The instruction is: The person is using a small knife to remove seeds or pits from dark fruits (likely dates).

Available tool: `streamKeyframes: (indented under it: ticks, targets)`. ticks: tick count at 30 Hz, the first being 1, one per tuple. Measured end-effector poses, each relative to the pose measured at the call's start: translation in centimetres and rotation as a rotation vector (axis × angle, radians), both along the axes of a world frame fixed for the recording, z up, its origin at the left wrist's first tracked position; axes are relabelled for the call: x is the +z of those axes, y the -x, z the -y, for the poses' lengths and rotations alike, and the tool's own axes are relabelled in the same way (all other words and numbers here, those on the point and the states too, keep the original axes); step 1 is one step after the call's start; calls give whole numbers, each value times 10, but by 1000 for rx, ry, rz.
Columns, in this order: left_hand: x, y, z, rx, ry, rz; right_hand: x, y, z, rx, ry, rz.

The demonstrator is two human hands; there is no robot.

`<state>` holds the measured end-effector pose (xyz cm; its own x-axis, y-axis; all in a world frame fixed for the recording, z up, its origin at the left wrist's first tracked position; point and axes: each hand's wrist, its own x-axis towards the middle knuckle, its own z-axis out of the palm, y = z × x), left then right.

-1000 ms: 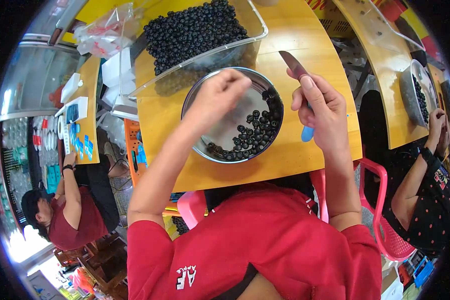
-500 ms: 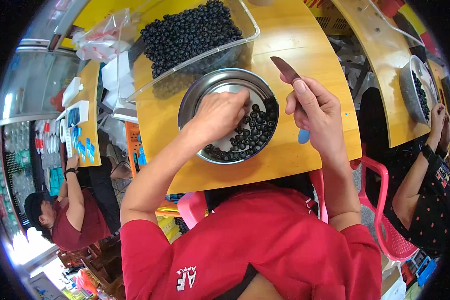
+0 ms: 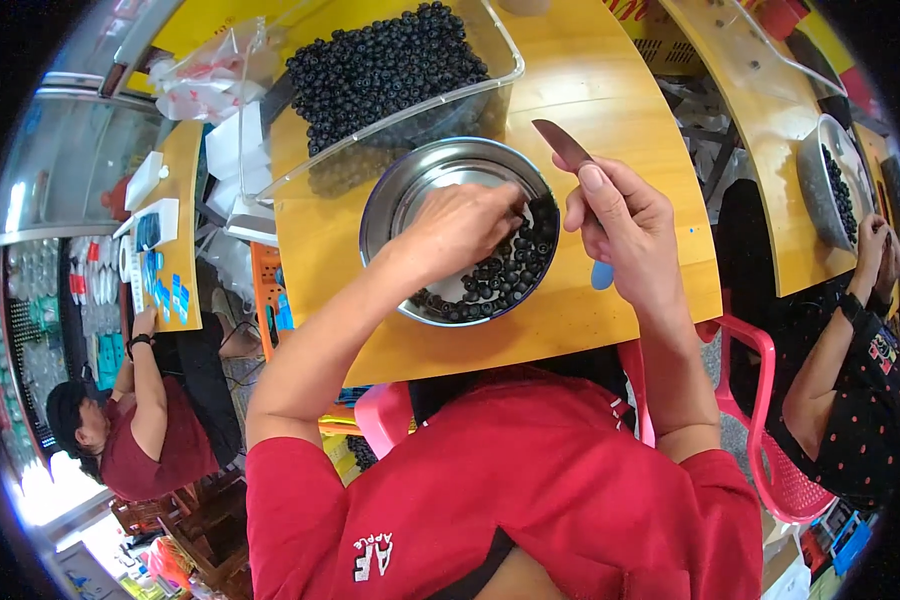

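Observation:
My left hand [image 3: 463,228] reaches into a round metal bowl [image 3: 382,225]. Its fingers curl down together over loose blueberries [image 3: 500,283] that lie along the bowl's near and right side; the fingertips are hidden, so what they pinch does not show. To the right of the bowl, my right hand [image 3: 625,215] grips a small knife [image 3: 564,144] by its blue handle, partly seen below the fingers. The blade points up and to the left, above the table. Behind the bowl stands a clear plastic tub [image 3: 519,62] heaped with blueberries.
The bowl and tub stand on a yellow wooden table [image 3: 610,110]. A person [image 3: 160,420] sits at a table at left. Another person's hands [image 3: 875,250] are beside a metal bowl [image 3: 815,185] at right. A pink chair [image 3: 760,390] stands near my right elbow.
My left hand has shifted a little right and up within the bowl, over the berries. The right hand with the knife has moved slightly left.

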<state>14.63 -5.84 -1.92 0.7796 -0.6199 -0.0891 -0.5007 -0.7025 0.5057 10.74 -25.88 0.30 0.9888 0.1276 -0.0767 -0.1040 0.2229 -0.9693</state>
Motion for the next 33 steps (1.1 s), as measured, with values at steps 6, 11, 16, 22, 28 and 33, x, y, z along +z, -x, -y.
streamKeyframes:
  ticks: [6,11,16,22,28,33]
  targets:
    - [-2,0,-6,5,8,-44,0,0,-3,-3,-7,-8]
    - [7,1,-18,193,188,-237,-3,-2,-8,-6,57,22]
    - [-4,2,-6,47,149,54,-2,-1,-11,-12,55,55]
    - [-4,-3,-3,-11,-80,105,-3,1,-10,-26,81,85]
    - [34,13,-10,54,84,-28,-5,-1,-17,-67,152,109]
    - [58,24,-17,59,345,-57,-3,0,-26,-28,326,257]
